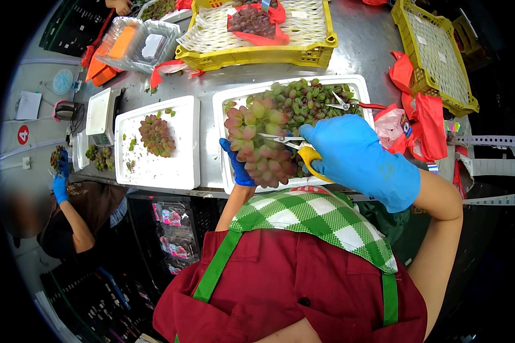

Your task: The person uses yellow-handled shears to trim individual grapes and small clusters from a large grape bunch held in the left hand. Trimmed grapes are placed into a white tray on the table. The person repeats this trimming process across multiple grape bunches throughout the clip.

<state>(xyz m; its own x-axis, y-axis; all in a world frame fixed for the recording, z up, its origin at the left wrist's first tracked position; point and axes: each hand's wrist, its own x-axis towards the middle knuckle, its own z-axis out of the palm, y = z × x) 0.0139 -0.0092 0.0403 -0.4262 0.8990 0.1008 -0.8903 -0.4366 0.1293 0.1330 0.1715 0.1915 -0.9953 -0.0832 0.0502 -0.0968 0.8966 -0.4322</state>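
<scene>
Fingers of the light-blue-gloved right hand are clamping on yellow-handled metal scissors. The blades are standing apart and pointing left across a large bunch of pink-and-green grapes; whether they are touching a stem cannot be told. The darker-blue-gloved left hand is touching the bunch at its left side, its fingers partly hiding behind the fruit, so I cannot tell whether they are clamped.

The bunch is hanging over the left part of a rectangular white plastic tray, where smaller green-and-reddish grapes are lying heaped. Red-handled metal scissors are resting on this heap, blades open. To the left, a second white tray is carrying a smaller reddish-green bunch. Beyond the first tray, a yellow plastic crate with white net lining is standing on the shiny metal table. Crumpled red wrapping is lying at the right. At far left, a co-worker's blue-gloved hand is showing near a small dark bunch.
</scene>
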